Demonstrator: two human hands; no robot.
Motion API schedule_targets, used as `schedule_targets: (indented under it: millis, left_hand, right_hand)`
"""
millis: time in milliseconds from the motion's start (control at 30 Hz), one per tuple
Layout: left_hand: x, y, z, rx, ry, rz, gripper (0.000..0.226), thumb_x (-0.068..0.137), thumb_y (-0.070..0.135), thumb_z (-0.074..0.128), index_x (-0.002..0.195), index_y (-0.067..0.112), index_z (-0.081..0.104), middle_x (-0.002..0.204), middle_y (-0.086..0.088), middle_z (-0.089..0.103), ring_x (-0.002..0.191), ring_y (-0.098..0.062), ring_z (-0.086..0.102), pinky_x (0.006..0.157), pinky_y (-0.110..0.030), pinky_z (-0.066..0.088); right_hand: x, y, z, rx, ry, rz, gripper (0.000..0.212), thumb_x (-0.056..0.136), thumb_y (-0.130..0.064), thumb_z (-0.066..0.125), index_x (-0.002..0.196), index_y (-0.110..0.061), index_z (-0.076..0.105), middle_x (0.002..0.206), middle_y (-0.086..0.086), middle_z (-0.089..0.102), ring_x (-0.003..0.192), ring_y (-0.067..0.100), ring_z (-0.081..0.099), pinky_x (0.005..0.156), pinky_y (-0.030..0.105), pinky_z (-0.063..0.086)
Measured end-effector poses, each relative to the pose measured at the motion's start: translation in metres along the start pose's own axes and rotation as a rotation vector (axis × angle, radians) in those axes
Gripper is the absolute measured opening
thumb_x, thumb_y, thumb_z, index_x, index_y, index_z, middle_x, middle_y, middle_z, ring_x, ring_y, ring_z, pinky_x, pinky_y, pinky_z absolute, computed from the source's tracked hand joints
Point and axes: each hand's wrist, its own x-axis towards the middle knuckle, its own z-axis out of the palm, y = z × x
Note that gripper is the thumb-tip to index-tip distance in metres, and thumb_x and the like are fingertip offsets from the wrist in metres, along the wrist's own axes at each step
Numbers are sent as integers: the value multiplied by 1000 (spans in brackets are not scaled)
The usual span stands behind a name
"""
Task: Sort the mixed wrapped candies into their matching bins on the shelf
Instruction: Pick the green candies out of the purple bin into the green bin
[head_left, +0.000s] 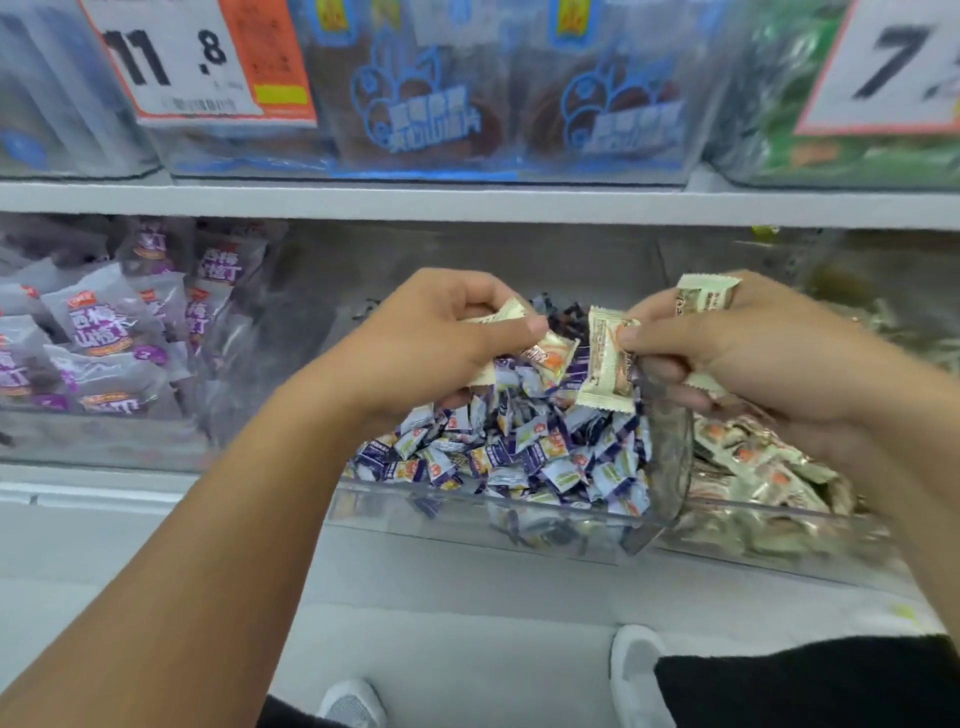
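While over bins, fingers (524, 328) candy-pinching.

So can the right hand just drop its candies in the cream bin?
Probably yes. The right hand pinches cream candies almost directly above the cream bin. The bin is open on top and nothing lies between, only the clear divider beside it.
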Motion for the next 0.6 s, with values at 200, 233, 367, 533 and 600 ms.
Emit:
schedule_targets:
  millis: [200,233,367,533,600]
  left_hand:
    - [26,34,82,11,-1,122,13,89,29,72,86,16,72,79,1,69,41,-12,45,41,-26,45]
    - [30,37,93,31,11,142,13,89,29,72,86,16,72,80,3,69,39,-13,46,42,-26,45]
    - [42,41,125,104,-29,174,9,90,27,71,90,18,69,94,4,70,42,-15,52,45,-29,51]
    - [52,51,149,101,-20,250,7,92,15,67,89,21,70,102,8,67,39,-11,49,44,-32,54]
    - [61,56,158,128,38,295,9,91,16,68,87,23,71,102,11,68,39,-9,52,46,-36,58]
  right_hand:
    - [-11,30,-69,152,96,198,21,92,-17,63,73,-14,54,60,3,46,50,13,45,32,16,24]
    - [-13,35,-77,118,103,215,23,92,-19,65,72,-14,54,60,3,47,52,14,46,33,17,26]
    - [-28,57,-104,55,214,276,22,92,-21,68,73,-14,58,60,4,50,49,14,50,41,21,27]
    - [-38,72,-124,47,349,262,17,88,-25,73,88,-9,69,59,4,55,47,15,50,48,27,34]
    - [-37,78,-128,-21,386,244,21,90,-25,72,77,-9,67,55,3,57,46,14,51,45,22,37]
